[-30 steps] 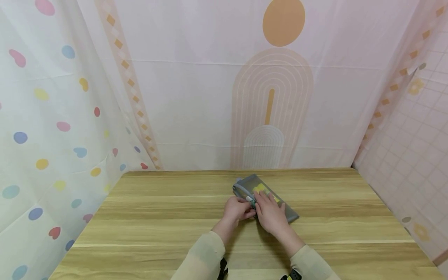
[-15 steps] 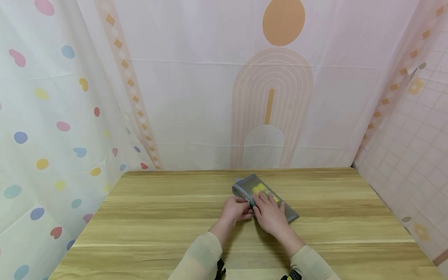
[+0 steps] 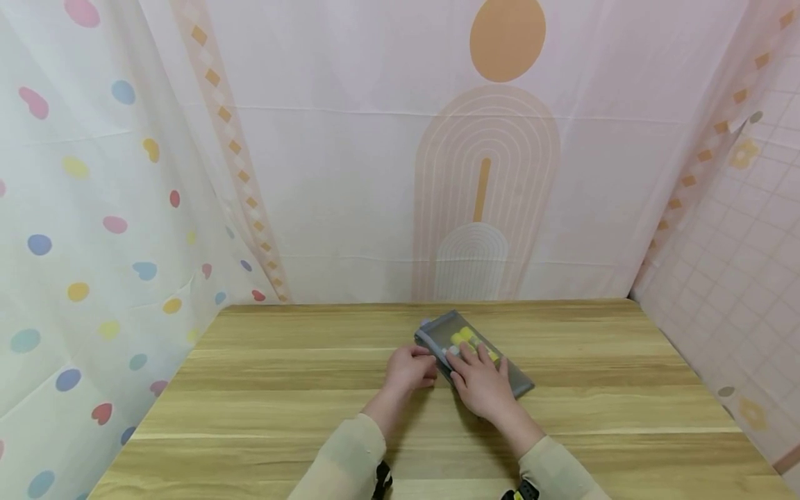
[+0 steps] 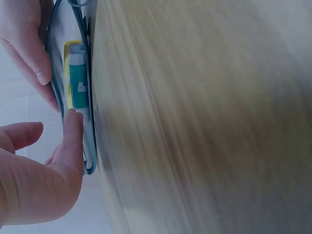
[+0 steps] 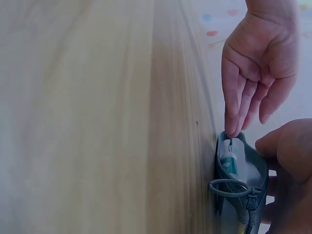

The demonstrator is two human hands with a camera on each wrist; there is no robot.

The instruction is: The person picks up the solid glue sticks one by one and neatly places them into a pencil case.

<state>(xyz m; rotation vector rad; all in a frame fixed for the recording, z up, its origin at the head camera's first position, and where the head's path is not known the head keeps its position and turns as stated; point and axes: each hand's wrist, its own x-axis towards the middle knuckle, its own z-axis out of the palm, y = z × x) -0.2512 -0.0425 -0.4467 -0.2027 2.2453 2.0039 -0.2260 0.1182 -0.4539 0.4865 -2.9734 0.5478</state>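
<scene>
A grey mesh zip pouch [image 3: 445,325] lies slantwise on the wooden table, its zip side towards my left hand. Through the mesh show yellow pieces [image 3: 464,336]. Both wrist views look into its unzipped mouth, where a small green-and-white tube [image 4: 78,85] lies inside. My right hand [image 3: 484,383] rests on top of the pouch with fingers spread. At the mouth is my left hand [image 3: 408,369], thumb apart and fingers fairly straight, holding nothing. Its fingertips are right at the pouch's edge in the right wrist view. A zip pull ring [image 5: 228,188] hangs at the mouth's near end.
The wooden table [image 3: 281,389] extends to both sides of the pouch and in front of it. A patterned cloth [image 3: 337,208] hangs along the table's back edge, with a dotted cloth [image 3: 94,208] at left and a checked one [image 3: 737,250] at right.
My left hand has drawn back left from the pouch's mouth, leaving the green-and-white tube inside. The right hand has stayed on the pouch, which has hardly moved.
</scene>
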